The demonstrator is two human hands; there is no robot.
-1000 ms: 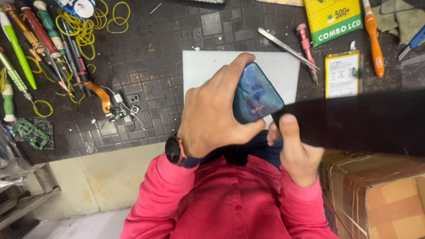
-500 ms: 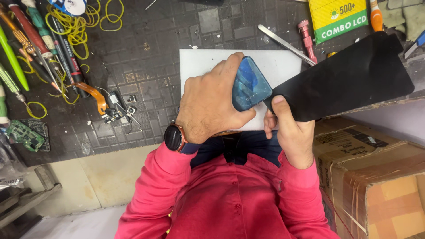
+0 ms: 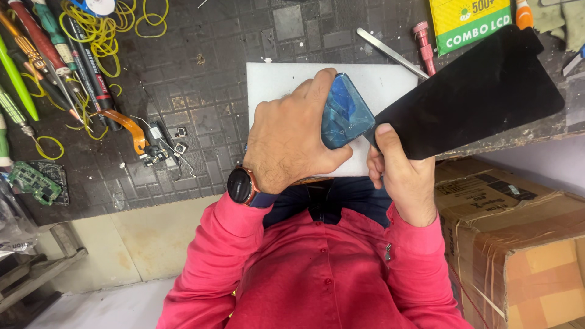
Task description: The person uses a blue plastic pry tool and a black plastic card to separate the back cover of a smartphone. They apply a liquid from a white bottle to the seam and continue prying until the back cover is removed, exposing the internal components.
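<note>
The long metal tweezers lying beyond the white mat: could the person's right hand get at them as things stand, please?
Probably not at once: the right hand pinches the black screen panel, which lies between it and the tweezers.

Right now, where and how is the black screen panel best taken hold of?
By the narrow end next to the blue phone, pinched from below, thumb on top, as the right hand has it. The panel is thin, flat and wide, fanning up and away, so its faces offer no hold; an edge pinch probably suits it best.
</note>
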